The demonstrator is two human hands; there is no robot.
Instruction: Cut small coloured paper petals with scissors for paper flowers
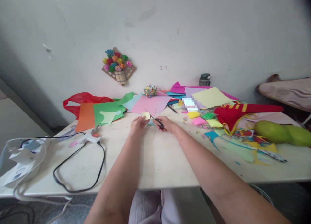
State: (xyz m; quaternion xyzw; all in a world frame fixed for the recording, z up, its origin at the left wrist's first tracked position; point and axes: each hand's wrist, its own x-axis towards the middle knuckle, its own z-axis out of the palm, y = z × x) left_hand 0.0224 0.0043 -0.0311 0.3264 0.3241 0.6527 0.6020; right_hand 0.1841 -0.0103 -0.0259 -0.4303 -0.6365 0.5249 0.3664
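Between the fingers of my left hand (139, 124) is a small pale yellow piece of paper (146, 115), held above the middle of the table. My right hand (167, 124) is closed round the black handles of a pair of scissors (159, 123). The scissor blades point up and to the left, close to the yellow paper; whether they touch it I cannot tell. Just behind both hands lies a large pink sheet of paper (152, 104). A bit of light blue paper (150, 122) shows on the table between my hands.
Orange (84, 117) and green sheets (104, 111) lie at the left, near a white power strip (89, 138) with a looped black cable (54, 172). Rightward are coloured packets (198, 121), paper scraps (212, 138), a red cloth (230, 115) and a green fruit-like object (272, 132). A dark bottle (204, 79) stands behind.
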